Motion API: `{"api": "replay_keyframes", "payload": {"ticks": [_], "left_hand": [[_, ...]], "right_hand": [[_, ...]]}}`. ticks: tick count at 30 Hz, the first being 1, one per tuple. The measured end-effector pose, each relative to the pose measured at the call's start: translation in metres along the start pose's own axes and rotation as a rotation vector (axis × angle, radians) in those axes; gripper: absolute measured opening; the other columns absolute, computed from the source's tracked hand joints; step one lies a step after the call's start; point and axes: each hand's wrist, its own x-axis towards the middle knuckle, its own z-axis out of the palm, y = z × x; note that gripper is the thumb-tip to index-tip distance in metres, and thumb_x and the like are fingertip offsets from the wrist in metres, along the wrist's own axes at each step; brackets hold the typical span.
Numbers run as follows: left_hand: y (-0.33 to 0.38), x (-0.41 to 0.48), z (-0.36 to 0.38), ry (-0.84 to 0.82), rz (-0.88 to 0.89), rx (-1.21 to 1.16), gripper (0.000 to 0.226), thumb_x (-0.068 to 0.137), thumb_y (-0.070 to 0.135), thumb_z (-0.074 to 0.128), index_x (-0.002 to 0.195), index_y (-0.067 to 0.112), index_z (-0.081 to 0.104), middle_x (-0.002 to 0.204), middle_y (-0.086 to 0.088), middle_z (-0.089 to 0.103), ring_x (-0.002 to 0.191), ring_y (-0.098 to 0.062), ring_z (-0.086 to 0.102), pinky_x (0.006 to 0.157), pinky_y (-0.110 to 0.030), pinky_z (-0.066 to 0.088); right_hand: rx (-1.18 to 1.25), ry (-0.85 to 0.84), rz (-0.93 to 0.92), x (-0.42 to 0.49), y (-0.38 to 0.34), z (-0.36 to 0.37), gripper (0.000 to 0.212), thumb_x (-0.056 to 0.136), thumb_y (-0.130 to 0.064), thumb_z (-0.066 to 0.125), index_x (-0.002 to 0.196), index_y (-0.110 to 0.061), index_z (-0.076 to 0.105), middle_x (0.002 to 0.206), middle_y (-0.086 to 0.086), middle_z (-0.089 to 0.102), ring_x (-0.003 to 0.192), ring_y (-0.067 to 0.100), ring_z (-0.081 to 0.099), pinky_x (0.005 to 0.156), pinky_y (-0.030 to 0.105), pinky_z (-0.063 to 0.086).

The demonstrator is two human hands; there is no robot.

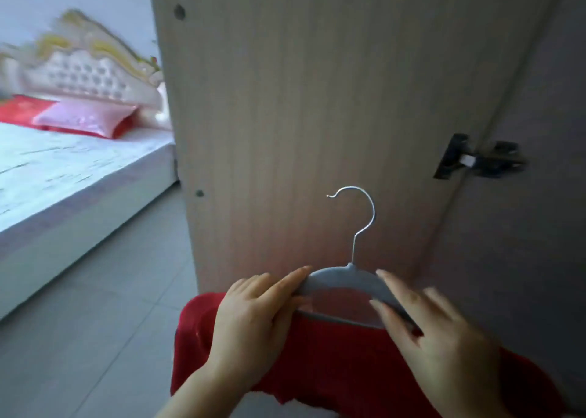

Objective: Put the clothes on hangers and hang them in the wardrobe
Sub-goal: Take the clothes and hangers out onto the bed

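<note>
Hanger: a grey hanger (345, 276) sits low in the view, toward 6 o'clock, held up in front of a pale wood-grain wardrobe door (301, 100).
Hook: its thin metal hook (364, 214) rises toward 12 o'clock, with the open tip curling to 9 o'clock.
Garment: a red garment (317, 354) is draped on the hanger and falls below it toward 6 o'clock, spreading out under both wrists.
Left hand: the left hand (250, 319), at 7 o'clock, pinches the hanger's left arm, with the forefinger lying along its top edge.
Right hand: the right hand (444, 341), at 5 o'clock, is blurred. Its fingers are straight and spread, lying against the hanger's right arm without curling round it.
Hinge: a black hinge (475, 161) at 3 o'clock joins the door to a darker panel.
Bed: a bed (63, 170) with a pale cover lies at 9 o'clock.
Pillows: a pink pillow (85, 118) lies just beside a red pillow (22, 108), below a tufted headboard (85, 75) at 10 o'clock.
Floor: grey tiled floor (95, 322) runs from the bed toward 8 o'clock.
</note>
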Motion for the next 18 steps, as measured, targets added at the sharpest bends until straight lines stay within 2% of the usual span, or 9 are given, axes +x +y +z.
{"api": "replay_keyframes", "payload": {"ticks": [3, 4, 9, 11, 15, 18], "left_hand": [[-0.035, -0.02, -0.041, 0.046, -0.07, 0.114, 0.03, 0.085, 0.029, 0.053, 0.113, 0.03, 0.058, 0.078, 0.008, 0.066, 0.064, -0.013, 0.059, 0.062, -0.026, 0.043], [-0.045, -0.026, -0.055, 0.07, -0.088, 0.148, 0.029, 0.084, 0.028, 0.053, 0.113, 0.031, 0.057, 0.08, 0.008, 0.067, 0.065, -0.012, 0.06, 0.062, -0.026, 0.045], [-0.094, -0.047, -0.118, 0.177, -0.157, 0.328, 0.026, 0.084, 0.027, 0.054, 0.107, 0.032, 0.064, 0.081, 0.009, 0.068, 0.071, -0.007, 0.058, 0.067, -0.022, 0.045], [-0.116, -0.053, -0.142, 0.219, -0.195, 0.406, 0.026, 0.084, 0.027, 0.054, 0.105, 0.026, 0.069, 0.081, 0.008, 0.069, 0.071, -0.009, 0.06, 0.069, -0.023, 0.045], [-0.17, -0.072, -0.187, 0.298, -0.267, 0.505, 0.024, 0.083, 0.027, 0.056, 0.102, 0.022, 0.071, 0.082, 0.007, 0.069, 0.072, -0.011, 0.062, 0.072, -0.027, 0.047], [-0.216, -0.083, -0.22, 0.317, -0.338, 0.546, 0.026, 0.081, 0.027, 0.056, 0.102, 0.022, 0.071, 0.081, 0.007, 0.069, 0.074, -0.008, 0.059, 0.074, -0.026, 0.046]], "right_hand": [[0.187, -0.058, -0.029, 0.004, -0.046, 0.035, 0.032, 0.084, -0.045, 0.056, 0.102, -0.025, 0.073, 0.064, -0.001, 0.065, 0.046, 0.021, 0.061, 0.045, 0.029, 0.045], [0.254, -0.082, -0.045, 0.006, -0.062, 0.045, 0.032, 0.084, -0.044, 0.056, 0.103, -0.025, 0.072, 0.066, -0.002, 0.066, 0.046, 0.021, 0.062, 0.041, 0.026, 0.047], [0.509, -0.178, -0.089, 0.022, -0.137, 0.086, 0.034, 0.084, -0.044, 0.054, 0.111, -0.03, 0.069, 0.072, -0.007, 0.066, 0.046, 0.018, 0.058, 0.044, 0.025, 0.049], [0.579, -0.226, -0.146, 0.029, -0.17, 0.104, 0.036, 0.084, -0.042, 0.053, 0.114, -0.028, 0.067, 0.072, -0.008, 0.065, 0.046, 0.014, 0.056, 0.045, 0.021, 0.047], [0.639, -0.323, -0.256, 0.044, -0.238, 0.142, 0.039, 0.083, -0.038, 0.051, 0.117, -0.026, 0.064, 0.066, -0.012, 0.059, 0.045, 0.0, 0.038, 0.049, 0.01, 0.034], [0.704, -0.368, -0.301, 0.054, -0.293, 0.174, 0.036, 0.085, -0.036, 0.063, 0.118, -0.024, 0.062, 0.062, -0.013, 0.054, 0.049, -0.005, 0.033, 0.046, 0.01, 0.038]]}}
